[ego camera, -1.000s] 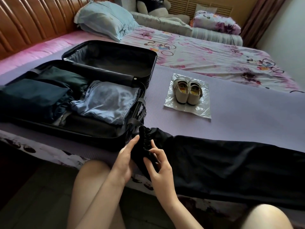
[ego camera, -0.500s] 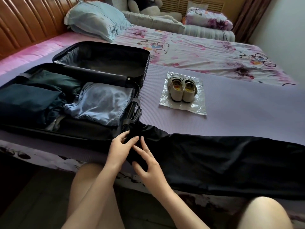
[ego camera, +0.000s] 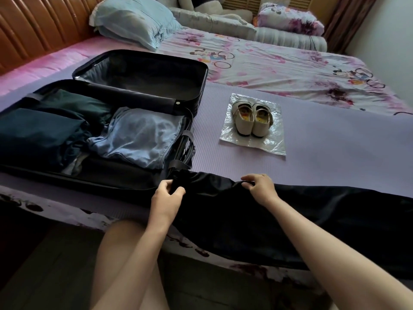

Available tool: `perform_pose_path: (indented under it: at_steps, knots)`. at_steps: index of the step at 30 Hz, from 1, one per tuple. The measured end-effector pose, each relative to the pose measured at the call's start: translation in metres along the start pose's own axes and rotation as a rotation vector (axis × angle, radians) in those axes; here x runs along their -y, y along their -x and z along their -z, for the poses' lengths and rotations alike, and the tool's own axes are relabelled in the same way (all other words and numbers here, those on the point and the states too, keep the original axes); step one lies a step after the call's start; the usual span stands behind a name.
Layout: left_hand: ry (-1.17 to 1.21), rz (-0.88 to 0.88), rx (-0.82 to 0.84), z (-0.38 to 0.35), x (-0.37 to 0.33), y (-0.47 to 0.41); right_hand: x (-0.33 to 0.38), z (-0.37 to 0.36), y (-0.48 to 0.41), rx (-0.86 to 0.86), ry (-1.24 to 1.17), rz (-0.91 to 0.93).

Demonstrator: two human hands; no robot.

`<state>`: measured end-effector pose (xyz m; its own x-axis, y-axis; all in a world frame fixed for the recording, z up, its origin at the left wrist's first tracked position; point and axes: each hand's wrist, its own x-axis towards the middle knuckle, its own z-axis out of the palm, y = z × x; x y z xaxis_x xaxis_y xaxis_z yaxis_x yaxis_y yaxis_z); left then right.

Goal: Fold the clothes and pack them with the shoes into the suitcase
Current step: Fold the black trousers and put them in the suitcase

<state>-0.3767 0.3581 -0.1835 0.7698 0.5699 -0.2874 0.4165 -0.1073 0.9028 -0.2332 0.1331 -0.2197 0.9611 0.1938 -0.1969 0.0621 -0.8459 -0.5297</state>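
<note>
A long black garment lies stretched along the bed's front edge. My left hand grips its gathered left end beside the suitcase corner. My right hand pinches the garment's far edge further right. The open black suitcase sits at the left, holding folded dark green clothes and a light blue piece. A pair of cream shoes stands on a clear plastic bag to the suitcase's right.
A purple mat covers the near part of the bed. A blue pillow, rolled bedding and a wooden headboard lie behind. My bare knees are below the bed edge, above the dark floor.
My right hand has moved right along the garment's far edge, away from my left hand. The left hand has closed on the gathered end. The camera has shifted slightly.
</note>
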Motion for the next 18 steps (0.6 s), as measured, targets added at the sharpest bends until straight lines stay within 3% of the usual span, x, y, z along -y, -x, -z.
perform_pose_path:
  at_steps: [5, 11, 18]
  knots:
    - [-0.186, -0.111, -0.11, -0.014, -0.006, 0.005, 0.003, -0.011, 0.0, -0.02, 0.024, 0.004]
    - [-0.154, -0.243, -0.305, 0.003, -0.016, 0.006, 0.004, -0.009, 0.008, -0.328, -0.027, -0.073]
    - [-0.17, -0.244, -0.296, 0.006, -0.02, 0.003, 0.007, -0.023, 0.035, -0.432, 0.083, 0.156]
